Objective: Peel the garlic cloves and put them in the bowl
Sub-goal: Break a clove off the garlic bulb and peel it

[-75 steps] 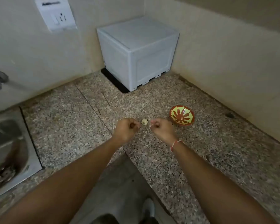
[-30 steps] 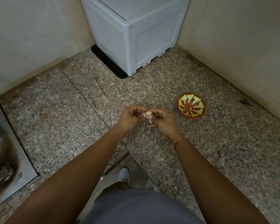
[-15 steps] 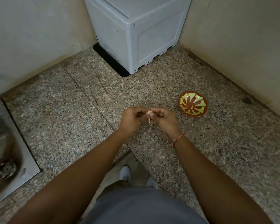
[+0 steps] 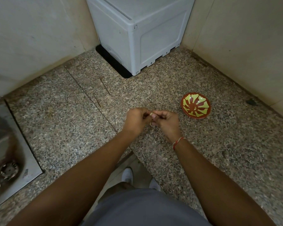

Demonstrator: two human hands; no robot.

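Note:
A small pale garlic clove [image 4: 151, 114] is pinched between the fingertips of both hands above the granite counter. My left hand [image 4: 136, 120] curls round it from the left and my right hand [image 4: 166, 121] from the right, so most of the clove is hidden. A thin pale strip of skin [image 4: 150, 123] hangs just below the fingers. The red bowl with a yellow-green pattern [image 4: 195, 105] stands on the counter to the right of my right hand, and nothing shows inside it.
A grey plastic box [image 4: 137, 30] fills the back corner against the walls. A steel sink [image 4: 5, 152] with a drain is sunk into the counter at the left. The counter's front edge [image 4: 134, 152] curves in just below my forearms.
A garlic clove lay on the counter between my hands 2.5 s ago; now both hands hold one together. The camera has tilted down and the hands stay nearly still.

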